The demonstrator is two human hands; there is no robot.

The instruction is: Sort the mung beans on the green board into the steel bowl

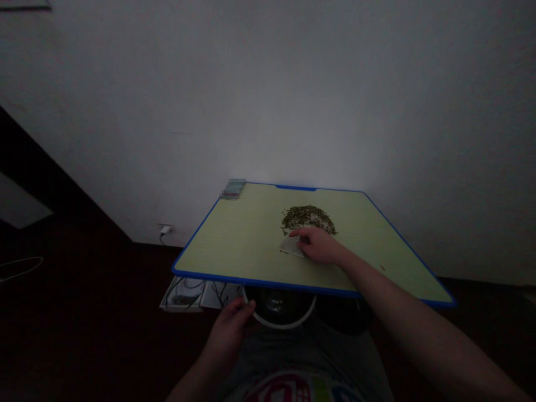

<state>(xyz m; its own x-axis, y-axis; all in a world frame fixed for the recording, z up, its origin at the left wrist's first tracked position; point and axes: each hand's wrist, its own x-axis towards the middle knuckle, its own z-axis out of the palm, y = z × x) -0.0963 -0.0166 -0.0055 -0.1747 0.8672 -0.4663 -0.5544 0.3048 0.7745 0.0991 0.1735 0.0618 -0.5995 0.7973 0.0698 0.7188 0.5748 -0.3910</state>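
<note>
My right hand (pixel 319 244) is closed on a pale, half-round, flat scraper-like piece (pixel 292 246), which rests on the tabletop. Just beyond the fingers lies a spread heap of small green-brown grains or beans (pixel 307 215), with a few specks by the piece's lower edge. Below the table's front edge, my left hand (pixel 234 319) grips the left rim of a bowl (pixel 278 307), thumb on top. This bowl looks dark inside with a white rim, and its far side is hidden under the tabletop.
The pale yellow-green tabletop (pixel 234 240) has a blue edge and stands against a white wall (pixel 293 100). A blurred-out item (pixel 234 188) lies at its back left corner. White boxes with cables (pixel 184 293) sit below left; a plugged-in charger (pixel 166 229) is on the wall.
</note>
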